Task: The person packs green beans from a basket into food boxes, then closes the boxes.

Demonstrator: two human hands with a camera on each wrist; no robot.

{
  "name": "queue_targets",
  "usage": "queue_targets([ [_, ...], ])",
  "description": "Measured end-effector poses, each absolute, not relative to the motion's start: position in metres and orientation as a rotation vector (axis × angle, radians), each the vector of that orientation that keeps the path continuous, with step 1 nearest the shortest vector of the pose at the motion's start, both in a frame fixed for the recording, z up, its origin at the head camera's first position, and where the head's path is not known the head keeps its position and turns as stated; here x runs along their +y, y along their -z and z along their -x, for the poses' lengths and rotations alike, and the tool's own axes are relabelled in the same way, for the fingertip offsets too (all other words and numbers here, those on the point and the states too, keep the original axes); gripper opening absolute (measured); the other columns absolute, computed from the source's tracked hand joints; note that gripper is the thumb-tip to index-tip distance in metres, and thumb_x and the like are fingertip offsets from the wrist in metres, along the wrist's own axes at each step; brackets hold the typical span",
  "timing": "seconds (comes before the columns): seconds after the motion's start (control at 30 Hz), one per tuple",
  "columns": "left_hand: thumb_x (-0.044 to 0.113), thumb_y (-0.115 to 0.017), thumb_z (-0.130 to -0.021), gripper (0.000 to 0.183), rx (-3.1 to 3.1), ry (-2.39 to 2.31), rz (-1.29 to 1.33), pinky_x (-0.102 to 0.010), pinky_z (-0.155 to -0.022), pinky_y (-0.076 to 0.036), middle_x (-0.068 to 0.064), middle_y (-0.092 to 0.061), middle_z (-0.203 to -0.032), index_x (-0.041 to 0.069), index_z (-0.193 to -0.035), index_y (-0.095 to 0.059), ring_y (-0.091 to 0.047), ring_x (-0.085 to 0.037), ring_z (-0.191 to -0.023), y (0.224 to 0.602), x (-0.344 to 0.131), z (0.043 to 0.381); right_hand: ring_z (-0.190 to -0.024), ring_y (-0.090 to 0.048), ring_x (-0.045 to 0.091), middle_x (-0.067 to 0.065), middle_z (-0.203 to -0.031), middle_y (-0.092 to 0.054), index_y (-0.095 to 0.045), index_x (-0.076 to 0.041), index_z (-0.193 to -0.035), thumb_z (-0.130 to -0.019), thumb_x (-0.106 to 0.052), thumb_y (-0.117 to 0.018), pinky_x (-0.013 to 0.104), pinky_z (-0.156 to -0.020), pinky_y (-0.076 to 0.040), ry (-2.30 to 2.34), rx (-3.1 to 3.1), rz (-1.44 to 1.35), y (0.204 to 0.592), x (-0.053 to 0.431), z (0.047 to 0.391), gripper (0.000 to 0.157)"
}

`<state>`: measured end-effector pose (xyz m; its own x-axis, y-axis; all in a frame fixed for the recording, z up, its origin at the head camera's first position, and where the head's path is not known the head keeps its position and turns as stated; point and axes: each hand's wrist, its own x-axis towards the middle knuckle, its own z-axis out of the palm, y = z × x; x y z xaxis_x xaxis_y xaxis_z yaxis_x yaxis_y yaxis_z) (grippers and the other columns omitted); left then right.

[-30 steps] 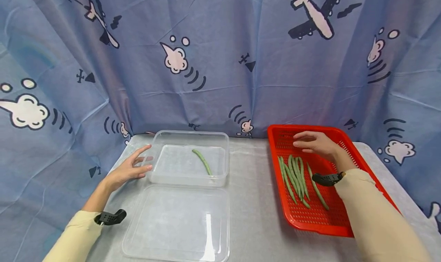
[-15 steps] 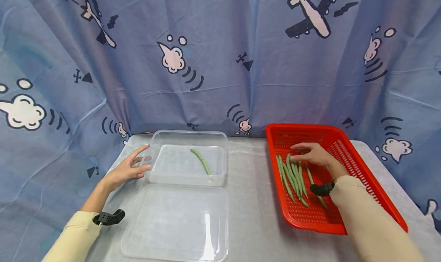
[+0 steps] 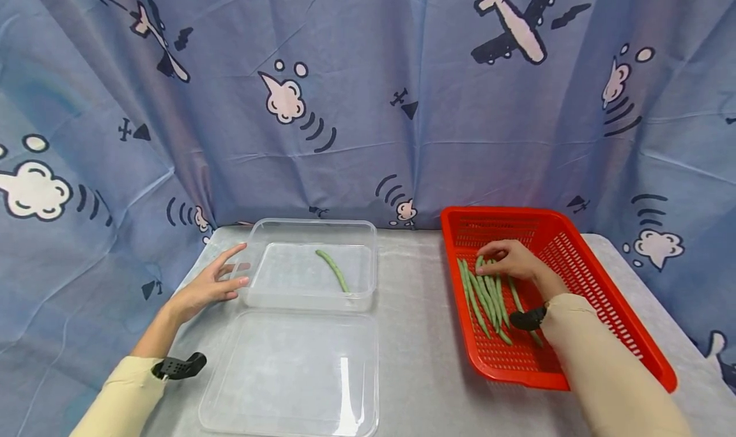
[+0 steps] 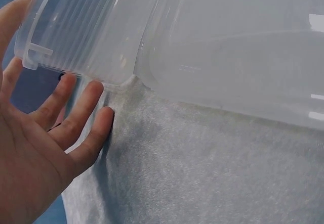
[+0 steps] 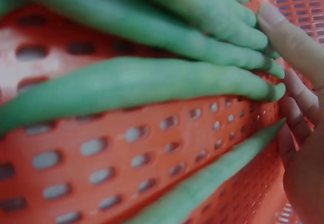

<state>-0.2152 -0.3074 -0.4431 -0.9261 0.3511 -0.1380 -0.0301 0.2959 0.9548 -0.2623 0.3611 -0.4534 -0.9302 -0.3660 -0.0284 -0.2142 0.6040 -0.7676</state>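
Observation:
My left hand point(image 3: 209, 283) rests with spread, relaxed fingers at the left side of a clear plastic container point(image 3: 375, 258). In the left wrist view its fingertips lie along the ribbed container wall. Inside the container lies a single green bean point(image 3: 332, 269). On the right, my right hand point(image 3: 513, 261) reaches into a red plastic basket point(image 3: 581, 258), thumb and index finger pinching the far end of a green bean point(image 3: 480, 262) in the bunch. The right wrist view shows the thumb against the tips of several green beans point(image 5: 223, 27); another bean point(image 5: 212, 178) lies apart.
A clear flat lid point(image 3: 293, 367) lies in front of the container on the grey-white table cover point(image 3: 420, 335). Behind the table hangs a blue curtain point(image 3: 356, 130) printed with planes and clouds. The basket stands near the table's right edge.
My right hand has moved down and left from above the basket onto the far ends of the beans, its fingers closing in on them. The left hand stays by the container.

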Motion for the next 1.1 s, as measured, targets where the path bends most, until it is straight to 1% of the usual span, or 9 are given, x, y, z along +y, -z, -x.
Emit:
queue_targets([
  [0.07,0.016,-0.067,-0.1,0.083,2.246,-1.669,-0.293,-0.048,-0.096,-0.048,-0.03,-0.021,-0.156,0.019,-0.165,-0.014,-0.042,-0.041,-0.13,0.444,-0.307,0.215,-0.077,-0.06,0.03,0.021,-0.098,-0.067,-0.068,0.008,-0.112,-0.086,-0.006,-0.082,0.036,-0.064,-0.05,1.264,2.614,0.493,0.452,0.36,0.262,0.033],
  [0.17,0.016,-0.067,-0.101,0.083,2.238,-1.672,-0.299,-0.049,-0.097,-0.047,-0.031,-0.02,-0.157,0.02,-0.165,-0.014,-0.04,-0.042,-0.131,0.444,-0.307,0.215,-0.07,-0.059,0.029,0.019,-0.09,-0.065,-0.066,0.007,-0.106,-0.085,-0.003,-0.083,0.036,-0.06,-0.049,1.292,2.579,0.495,0.449,0.359,0.263,0.029],
  [0.37,0.015,-0.067,-0.101,0.082,2.232,-1.683,-0.304,-0.05,-0.097,-0.047,-0.03,-0.021,-0.157,0.021,-0.165,-0.016,-0.04,-0.043,-0.132,0.446,-0.307,0.216,-0.07,-0.053,0.024,0.018,-0.089,-0.062,-0.064,0.005,-0.103,-0.085,-0.005,-0.083,0.035,-0.062,-0.046,1.324,2.569,0.44,0.443,0.359,0.265,0.028],
  [0.57,0.016,-0.067,-0.101,0.083,2.228,-1.679,-0.31,-0.049,-0.097,-0.047,-0.03,-0.024,-0.156,0.018,-0.165,-0.014,-0.042,-0.041,-0.131,0.446,-0.308,0.218,-0.08,-0.059,0.033,0.019,-0.095,-0.063,-0.06,0.007,-0.11,-0.088,-0.007,-0.081,0.038,-0.068,-0.051,1.469,2.503,0.344,0.438,0.359,0.265,0.034],
  [0.67,0.015,-0.067,-0.101,0.083,2.227,-1.679,-0.31,-0.05,-0.097,-0.046,-0.03,-0.023,-0.156,0.018,-0.165,-0.014,-0.04,-0.042,-0.132,0.446,-0.308,0.219,-0.083,-0.064,0.028,0.018,-0.098,-0.063,-0.055,0.01,-0.116,-0.09,-0.006,-0.078,0.038,-0.073,-0.056,1.586,2.456,0.296,0.436,0.36,0.262,0.038],
  [0.8,0.016,-0.067,-0.1,0.083,2.219,-1.688,-0.307,-0.053,-0.099,-0.045,-0.031,-0.02,-0.157,0.018,-0.164,-0.015,-0.034,-0.047,-0.136,0.447,-0.308,0.219,-0.088,-0.068,0.026,0.016,-0.097,-0.062,-0.048,0.013,-0.122,-0.094,-0.005,-0.074,0.044,-0.08,-0.057,1.741,2.38,0.258,0.432,0.363,0.259,0.042],
  [0.9,0.015,-0.067,-0.1,0.08,2.212,-1.708,-0.312,-0.057,-0.1,-0.043,-0.03,-0.018,-0.157,0.019,-0.163,-0.018,-0.028,-0.048,-0.139,0.448,-0.31,0.22,-0.09,-0.067,0.024,0.013,-0.096,-0.061,-0.048,0.011,-0.122,-0.096,-0.004,-0.071,0.046,-0.08,-0.057,1.865,2.319,0.239,0.427,0.364,0.259,0.038],
  [0.97,0.014,-0.066,-0.101,0.077,2.211,-1.726,-0.322,-0.059,-0.1,-0.041,-0.03,-0.019,-0.157,0.02,-0.163,-0.021,-0.025,-0.048,-0.141,0.45,-0.311,0.221,-0.091,-0.065,0.022,0.01,-0.096,-0.062,-0.051,0.007,-0.121,-0.098,-0.002,-0.068,0.045,-0.08,-0.057,1.962,2.264,0.235,0.423,0.365,0.26,0.03],
  [1.1,0.013,-0.065,-0.101,0.073,2.217,-1.744,-0.36,-0.061,-0.099,-0.04,-0.029,-0.024,-0.156,0.02,-0.162,-0.024,-0.024,-0.048,-0.141,0.452,-0.312,0.223,-0.091,-0.064,0.018,0.004,-0.095,-0.064,-0.057,0.002,-0.118,-0.098,0.004,-0.064,0.043,-0.078,-0.057,2.155,2.137,0.239,0.414,0.367,0.261,0.021],
])
